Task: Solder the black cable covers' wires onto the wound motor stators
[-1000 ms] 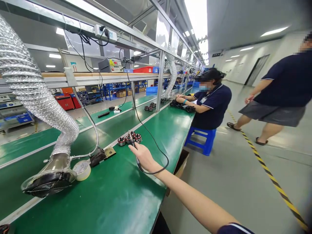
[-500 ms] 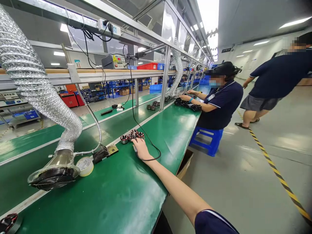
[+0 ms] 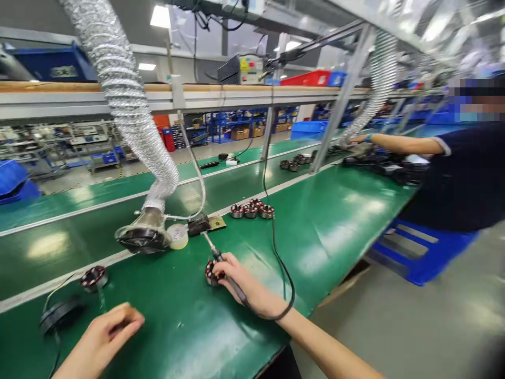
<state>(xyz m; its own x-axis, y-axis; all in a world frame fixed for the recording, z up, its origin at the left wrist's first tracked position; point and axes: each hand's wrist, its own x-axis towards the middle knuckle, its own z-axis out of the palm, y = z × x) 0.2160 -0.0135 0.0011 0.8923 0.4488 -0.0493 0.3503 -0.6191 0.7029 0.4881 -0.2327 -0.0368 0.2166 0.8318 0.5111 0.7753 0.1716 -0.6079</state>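
Note:
My right hand [image 3: 240, 281] is closed round the black handle of a soldering iron [image 3: 215, 255], whose tip points up and left. Its fingertips also rest on a small copper-wound stator [image 3: 210, 273] lying on the green bench [image 3: 177, 326]. The iron's black cable [image 3: 284, 273] loops round my wrist and runs up to the shelf. My left hand [image 3: 104, 334] hovers low at the left, blurred, its fingers drawn together. Whether anything is in it does not show. Three more stators [image 3: 252, 210] sit grouped farther back.
A silver duct [image 3: 126, 105] ends in a fume hood [image 3: 142, 239] beside a tape roll [image 3: 178, 236] and an iron stand [image 3: 207, 223]. Another stator [image 3: 93, 276] and a black round part [image 3: 59, 316] lie at the left. A co-worker [image 3: 457, 179] sits on a blue stool [image 3: 426, 252].
My view swung left and down. My right hand drew back from the stator group with the iron and one stator. My left hand came into view.

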